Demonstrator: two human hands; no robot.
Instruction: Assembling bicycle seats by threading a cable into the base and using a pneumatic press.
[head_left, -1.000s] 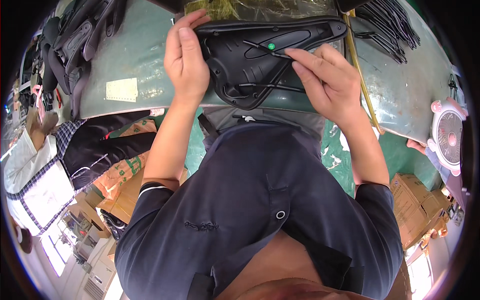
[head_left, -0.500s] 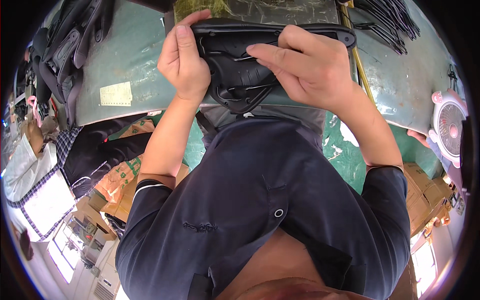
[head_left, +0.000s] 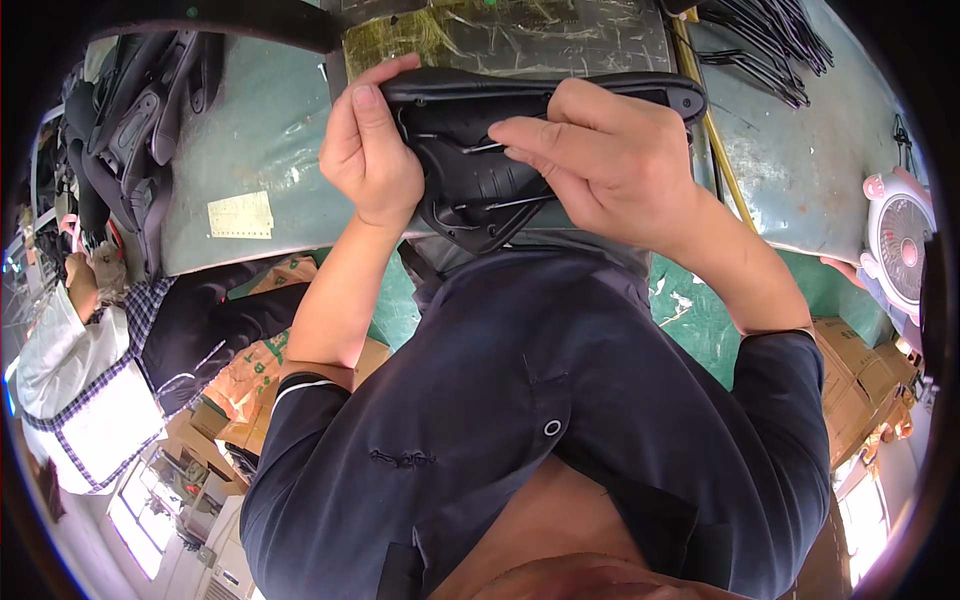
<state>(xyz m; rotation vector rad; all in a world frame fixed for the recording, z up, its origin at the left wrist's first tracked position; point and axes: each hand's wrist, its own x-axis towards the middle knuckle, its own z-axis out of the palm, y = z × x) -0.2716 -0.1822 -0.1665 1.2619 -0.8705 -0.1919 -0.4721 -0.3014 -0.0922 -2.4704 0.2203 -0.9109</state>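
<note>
Saddle point(head_left: 480, 170), black and turned underside up, sits at the table point(head_left: 270, 150) edge. Left hand point(head_left: 370, 150) clamps its end; right hand point(head_left: 610, 160) pinches a thin metal rail point(head_left: 490, 148) against the underside. Rails look seated in part, so fitting seems midway.

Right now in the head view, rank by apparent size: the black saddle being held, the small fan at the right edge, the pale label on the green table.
1. black saddle, largest.
2. small fan, partly cut off at the edge.
3. pale label, smallest, though close to the fan.
</note>
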